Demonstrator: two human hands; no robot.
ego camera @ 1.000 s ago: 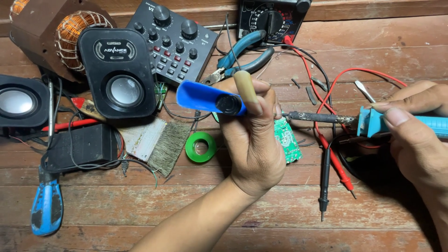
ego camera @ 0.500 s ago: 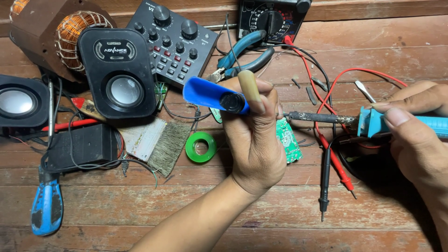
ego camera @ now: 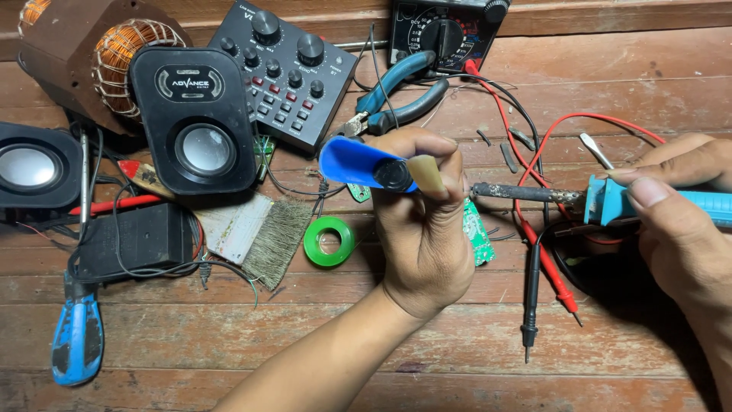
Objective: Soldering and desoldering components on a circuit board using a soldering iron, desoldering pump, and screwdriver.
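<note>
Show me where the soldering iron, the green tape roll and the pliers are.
soldering iron (ego camera: 663, 202): head view, on its light blue handle in the right hand.
green tape roll (ego camera: 329, 242): head view, on the ring's left edge.
pliers (ego camera: 404, 107): head view, on the dark blue handles.

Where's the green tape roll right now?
In the head view, the green tape roll lies flat on the wooden table, left of the left hand, beside the brush.

1 head view, steeply downward, close over workbench (ego camera: 457, 358)
</note>
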